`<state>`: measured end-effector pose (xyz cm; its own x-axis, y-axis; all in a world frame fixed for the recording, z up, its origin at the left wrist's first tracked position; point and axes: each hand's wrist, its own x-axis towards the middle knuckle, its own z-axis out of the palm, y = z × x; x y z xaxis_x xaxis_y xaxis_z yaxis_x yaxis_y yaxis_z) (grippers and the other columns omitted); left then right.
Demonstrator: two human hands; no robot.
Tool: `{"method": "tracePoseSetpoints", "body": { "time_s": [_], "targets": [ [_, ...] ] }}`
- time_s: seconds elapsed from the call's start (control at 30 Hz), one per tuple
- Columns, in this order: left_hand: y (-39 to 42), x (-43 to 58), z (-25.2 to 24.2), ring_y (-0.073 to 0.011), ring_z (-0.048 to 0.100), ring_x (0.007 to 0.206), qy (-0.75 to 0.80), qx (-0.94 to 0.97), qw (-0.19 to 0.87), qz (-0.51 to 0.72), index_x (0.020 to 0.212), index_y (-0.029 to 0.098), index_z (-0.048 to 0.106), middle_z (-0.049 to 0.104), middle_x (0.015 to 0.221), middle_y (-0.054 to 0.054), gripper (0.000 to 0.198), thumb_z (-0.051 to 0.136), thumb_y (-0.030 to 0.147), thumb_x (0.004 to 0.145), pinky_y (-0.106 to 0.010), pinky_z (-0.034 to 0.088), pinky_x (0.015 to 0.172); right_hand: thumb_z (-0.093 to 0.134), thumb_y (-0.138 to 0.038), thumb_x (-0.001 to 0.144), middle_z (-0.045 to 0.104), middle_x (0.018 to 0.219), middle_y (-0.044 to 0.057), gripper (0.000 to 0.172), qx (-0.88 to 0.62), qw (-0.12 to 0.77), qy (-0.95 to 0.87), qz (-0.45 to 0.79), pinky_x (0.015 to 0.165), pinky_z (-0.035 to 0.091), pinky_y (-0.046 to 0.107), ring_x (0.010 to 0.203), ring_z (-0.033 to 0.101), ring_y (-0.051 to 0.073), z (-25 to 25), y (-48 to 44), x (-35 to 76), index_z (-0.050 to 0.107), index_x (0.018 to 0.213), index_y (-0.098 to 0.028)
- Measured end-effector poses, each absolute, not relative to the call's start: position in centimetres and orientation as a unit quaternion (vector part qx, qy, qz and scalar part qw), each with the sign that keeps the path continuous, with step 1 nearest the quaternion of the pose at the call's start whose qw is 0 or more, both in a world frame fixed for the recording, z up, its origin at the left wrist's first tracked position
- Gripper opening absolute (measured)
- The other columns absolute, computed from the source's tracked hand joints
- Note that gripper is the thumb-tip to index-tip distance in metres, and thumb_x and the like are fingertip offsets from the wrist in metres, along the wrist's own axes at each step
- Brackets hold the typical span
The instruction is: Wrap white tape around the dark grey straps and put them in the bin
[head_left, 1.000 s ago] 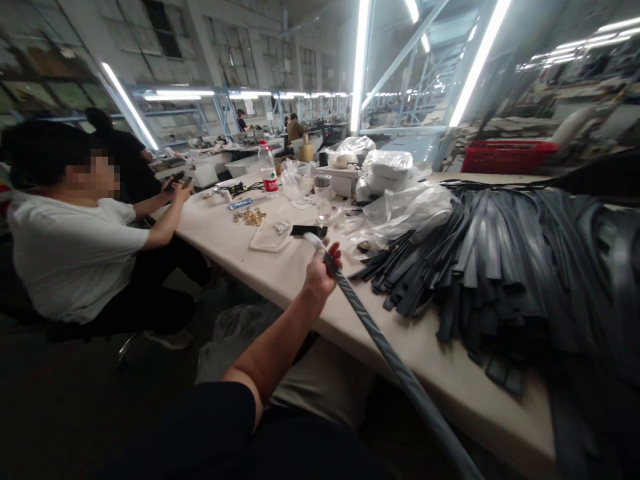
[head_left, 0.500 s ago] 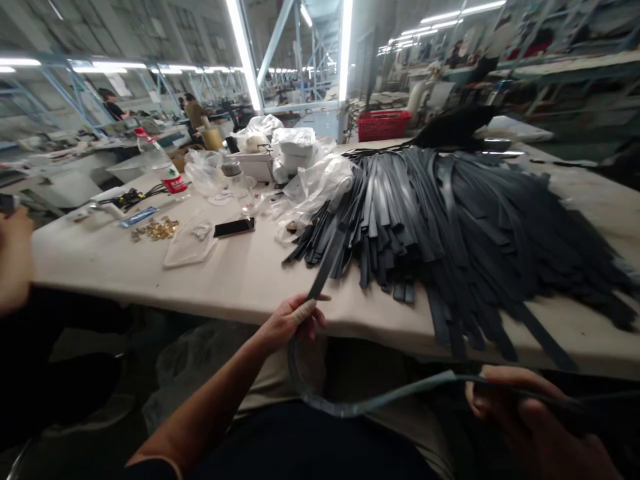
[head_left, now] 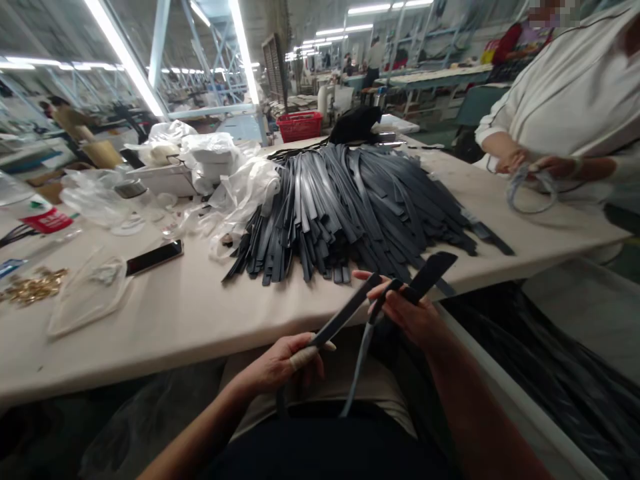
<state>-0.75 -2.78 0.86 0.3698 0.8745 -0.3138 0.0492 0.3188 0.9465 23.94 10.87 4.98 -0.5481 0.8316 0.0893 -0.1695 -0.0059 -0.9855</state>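
Note:
Near the table's front edge, my left hand [head_left: 293, 360] is closed on a dark grey strap [head_left: 343, 317]; one end sticks out up and to the right. White wrapping covers part of a finger on this hand. My right hand [head_left: 415, 317] grips dark strap lengths [head_left: 433, 273], a broad end pointing up and right past the fingers. From this hand a narrow length hangs toward my lap; whether it joins the left-hand piece is hidden. Behind both hands a large heap of dark grey straps [head_left: 320, 207] fans across the table [head_left: 200, 320].
At left lie a phone [head_left: 155, 258], a clear plastic tray [head_left: 87, 300], gold-coloured metal pieces [head_left: 37, 287] and crumpled plastic bags [head_left: 245, 190]. A red basket [head_left: 300, 125] stands behind. On the right a co-worker in white handles a looped cord [head_left: 533, 200]. Beside me sits a bin [head_left: 495, 390] with dark material.
The view has swung right, bringing the co-worker and bin into sight. My right hand has come up from low right toward my left hand, with strap ends in it.

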Motion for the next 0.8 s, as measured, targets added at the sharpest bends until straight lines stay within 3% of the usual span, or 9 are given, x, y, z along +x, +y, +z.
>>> {"method": "tracePoseSetpoints", "body": {
  "time_s": [0.13,0.2,0.3,0.4,0.6,0.73,0.8],
  "targets": [
    [-1.7,0.3,2.1,-0.0152,0.061,0.077,0.459,0.539,0.619,0.338,0.118,0.016,0.064,0.067,0.097,-0.007,0.045,0.050,0.052,0.095,-0.026,0.048,0.071,0.066,-0.048,0.090,0.070,0.119,0.005,0.027,-0.281,0.403,-0.592,0.639,0.038,0.029,0.022,0.042,0.032,0.003,5.5,10.3,22.9,0.078,0.094,-0.024],
    [-0.7,1.1,3.2,-0.0181,0.061,0.088,0.462,0.577,0.561,0.374,0.107,0.016,0.067,0.067,0.099,-0.007,0.039,0.053,0.050,0.094,-0.029,0.047,0.083,0.066,-0.046,0.090,0.071,0.118,0.005,0.026,-0.278,0.408,-0.603,0.627,0.046,0.041,0.023,0.052,0.049,0.008,5.8,9.6,22.2,0.078,0.096,-0.024],
    [0.8,2.5,4.5,-0.0168,0.059,0.082,0.466,0.591,0.521,0.404,0.092,0.015,0.066,0.066,0.085,-0.003,0.037,0.051,0.050,0.095,-0.027,0.046,0.080,0.065,-0.047,0.091,0.071,0.119,0.006,0.027,-0.280,0.404,-0.623,0.609,0.058,0.051,0.026,0.073,0.064,0.016,6.2,8.6,21.7,0.078,0.098,-0.024],
    [1.6,3.7,4.6,-0.0149,0.057,0.074,0.453,0.598,0.529,0.396,0.081,0.015,0.063,0.063,0.075,-0.001,0.041,0.049,0.051,0.095,-0.025,0.045,0.074,0.064,-0.047,0.091,0.073,0.115,0.007,0.027,-0.303,0.441,-0.622,0.572,0.053,0.051,0.026,0.066,0.064,0.015,6.7,8.6,22.4,0.078,0.096,-0.024],
    [0.9,4.9,3.5,-0.0180,0.062,0.081,0.412,0.572,0.630,0.326,0.088,0.013,0.068,0.067,0.083,-0.006,0.047,0.048,0.054,0.095,-0.029,0.048,0.080,0.062,-0.041,0.094,0.076,0.107,0.006,0.023,-0.356,0.515,-0.629,0.461,0.078,0.059,0.036,0.100,0.069,0.026,7.4,9.6,25.1,0.076,0.094,-0.022],
    [1.9,5.6,4.1,-0.0226,0.061,0.099,0.383,0.582,0.612,0.375,0.110,0.015,0.066,0.068,0.103,-0.007,0.043,0.064,0.051,0.087,-0.031,0.046,0.091,0.059,-0.037,0.096,0.076,0.108,0.006,0.022,-0.328,0.478,-0.693,0.428,0.083,0.058,0.035,0.095,0.071,0.022,7.8,8.2,24.0,0.076,0.097,-0.021],
    [2.6,6.3,4.4,-0.0225,0.060,0.097,0.389,0.581,0.599,0.391,0.107,0.015,0.067,0.068,0.101,-0.006,0.043,0.066,0.052,0.085,-0.030,0.046,0.089,0.058,-0.034,0.097,0.076,0.108,0.006,0.022,-0.307,0.461,-0.722,0.416,0.083,0.057,0.032,0.095,0.072,0.021,8.1,7.3,23.4,0.075,0.098,-0.022]
  ]
}}
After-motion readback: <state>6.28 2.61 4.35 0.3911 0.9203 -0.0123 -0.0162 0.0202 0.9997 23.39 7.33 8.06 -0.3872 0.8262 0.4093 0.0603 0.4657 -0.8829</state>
